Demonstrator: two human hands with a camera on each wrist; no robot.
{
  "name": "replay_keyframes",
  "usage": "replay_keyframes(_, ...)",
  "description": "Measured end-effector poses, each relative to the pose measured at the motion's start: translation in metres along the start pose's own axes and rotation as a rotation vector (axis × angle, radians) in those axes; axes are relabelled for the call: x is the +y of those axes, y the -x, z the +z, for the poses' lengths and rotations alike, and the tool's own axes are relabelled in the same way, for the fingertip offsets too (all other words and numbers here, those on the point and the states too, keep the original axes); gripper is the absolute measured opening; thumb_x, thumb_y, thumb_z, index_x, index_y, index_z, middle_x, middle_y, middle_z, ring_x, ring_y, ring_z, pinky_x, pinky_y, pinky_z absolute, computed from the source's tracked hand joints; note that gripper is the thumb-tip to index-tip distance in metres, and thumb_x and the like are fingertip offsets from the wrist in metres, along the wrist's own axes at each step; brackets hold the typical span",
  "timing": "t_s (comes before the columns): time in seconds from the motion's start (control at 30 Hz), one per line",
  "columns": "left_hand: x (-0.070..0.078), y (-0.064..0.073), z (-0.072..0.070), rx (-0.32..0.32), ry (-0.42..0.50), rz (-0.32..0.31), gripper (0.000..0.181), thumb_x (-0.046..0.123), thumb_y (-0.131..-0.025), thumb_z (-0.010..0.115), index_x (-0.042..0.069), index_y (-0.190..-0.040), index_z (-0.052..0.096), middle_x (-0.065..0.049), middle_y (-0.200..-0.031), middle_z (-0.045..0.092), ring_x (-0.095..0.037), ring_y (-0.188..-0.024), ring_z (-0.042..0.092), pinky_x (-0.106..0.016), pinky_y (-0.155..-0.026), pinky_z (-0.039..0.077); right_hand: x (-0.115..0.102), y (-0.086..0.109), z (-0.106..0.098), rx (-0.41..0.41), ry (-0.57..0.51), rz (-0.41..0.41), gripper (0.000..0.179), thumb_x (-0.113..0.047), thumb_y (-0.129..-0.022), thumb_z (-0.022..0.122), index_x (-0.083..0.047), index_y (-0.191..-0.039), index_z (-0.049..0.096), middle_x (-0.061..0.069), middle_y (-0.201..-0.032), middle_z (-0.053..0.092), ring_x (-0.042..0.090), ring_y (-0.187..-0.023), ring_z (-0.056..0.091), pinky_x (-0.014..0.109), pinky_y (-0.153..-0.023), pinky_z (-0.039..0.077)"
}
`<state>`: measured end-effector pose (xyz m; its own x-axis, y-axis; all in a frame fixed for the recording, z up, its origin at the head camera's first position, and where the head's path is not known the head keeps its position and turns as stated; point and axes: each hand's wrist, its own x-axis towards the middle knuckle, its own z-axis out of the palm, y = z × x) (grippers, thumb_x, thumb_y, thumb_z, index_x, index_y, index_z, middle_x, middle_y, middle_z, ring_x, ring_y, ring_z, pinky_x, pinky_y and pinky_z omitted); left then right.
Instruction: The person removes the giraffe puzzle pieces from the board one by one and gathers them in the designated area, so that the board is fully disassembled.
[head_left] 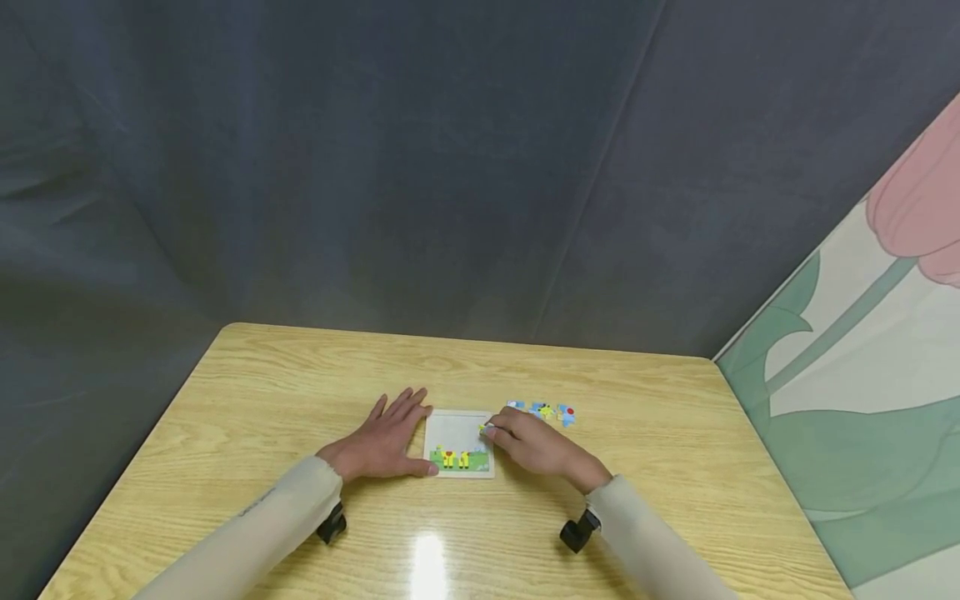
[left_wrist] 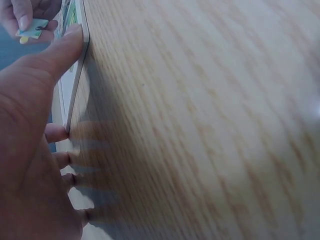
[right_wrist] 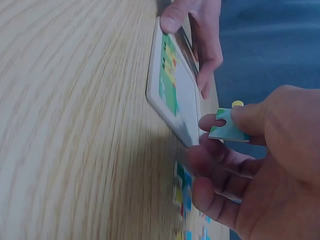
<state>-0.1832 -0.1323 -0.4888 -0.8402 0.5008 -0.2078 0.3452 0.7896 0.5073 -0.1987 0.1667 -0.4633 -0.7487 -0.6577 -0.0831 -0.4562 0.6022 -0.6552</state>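
A white puzzle tray point(head_left: 459, 417) lies on the table, its near strip filled with joined puzzle pieces point(head_left: 457, 459) in green and yellow. My left hand point(head_left: 386, 439) rests at the tray's left side with fingers spread; in the left wrist view its thumb point(left_wrist: 65, 50) lies on the frame. My right hand point(head_left: 536, 446) pinches a puzzle piece point(right_wrist: 230, 127) between thumb and fingers, above the tray's right part. That piece is pale blue-green with a yellow knob and a notch. In the right wrist view it is held up off the tray.
Several loose puzzle pieces point(head_left: 566, 414), blue, yellow and red, lie on the wooden table point(head_left: 637, 500) just beyond the right hand. A dark curtain point(head_left: 450, 167) hangs behind the far table edge. On the right is a flower-patterned cloth point(head_left: 862, 375).
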Motion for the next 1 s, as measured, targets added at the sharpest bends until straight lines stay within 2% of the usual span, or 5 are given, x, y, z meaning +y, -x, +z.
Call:
replay_keyframes(0.17, 0.000, 0.001, 0.001, -0.005, 0.003, 0.000, 0.101, 0.061, -0.094, 0.075, 0.003, -0.166, 0.033, -0.017, -0.181, 0.011, -0.040, -0.169, 0.007, -0.068, -0.134, 0.005, 0.010, 0.009, -0.005, 0.024, -0.020, 0.022, 0.033, -0.016, -0.113, 0.052, -0.003, -0.089, 0.068, -0.001, -0.079, 0.048, 0.008, -0.073, 0.039, 0.027, -0.075, 0.043)
replay_keyframes(0.2, 0.000, 0.001, 0.001, -0.007, 0.005, -0.001, 0.101, 0.061, -0.093, 0.075, 0.003, -0.166, 0.033, -0.017, -0.181, 0.011, -0.040, -0.169, 0.007, -0.068, -0.134, 0.005, 0.013, 0.011, -0.006, 0.035, -0.036, 0.038, 0.029, -0.016, -0.113, 0.053, -0.003, -0.092, 0.070, 0.000, -0.081, 0.051, 0.007, -0.073, 0.040, 0.025, -0.069, 0.037)
replay_keyframes(0.4, -0.001, 0.002, 0.001, -0.005, 0.011, -0.002, 0.101, 0.060, -0.092, 0.076, 0.003, -0.165, 0.034, -0.018, -0.181, 0.012, -0.040, -0.169, 0.008, -0.068, -0.134, 0.005, 0.028, 0.025, -0.014, 0.125, -0.098, 0.119, 0.014, -0.013, -0.108, 0.062, -0.007, -0.115, 0.072, 0.005, -0.095, 0.068, 0.006, -0.067, 0.049, 0.022, -0.062, 0.046)
replay_keyframes(0.57, -0.003, 0.002, 0.003, -0.004, 0.005, -0.003, 0.102, 0.062, -0.093, 0.075, 0.003, -0.165, 0.034, -0.017, -0.181, 0.011, -0.040, -0.169, 0.007, -0.068, -0.134, 0.005, 0.038, 0.037, -0.024, 0.169, -0.091, 0.166, 0.009, -0.011, -0.107, 0.064, -0.010, -0.112, 0.071, 0.003, -0.095, 0.068, 0.006, -0.068, 0.050, 0.021, -0.060, 0.045)
replay_keyframes(1.0, 0.000, 0.001, 0.001, 0.002, 0.020, 0.001, 0.103, 0.062, -0.093, 0.075, 0.003, -0.166, 0.033, -0.017, -0.181, 0.011, -0.039, -0.169, 0.006, -0.067, -0.134, 0.004, 0.069, 0.072, -0.047, 0.208, -0.036, 0.162, 0.007, -0.006, -0.104, 0.067, -0.007, -0.106, 0.073, 0.007, -0.095, 0.071, 0.004, -0.070, 0.051, 0.021, -0.063, 0.044)
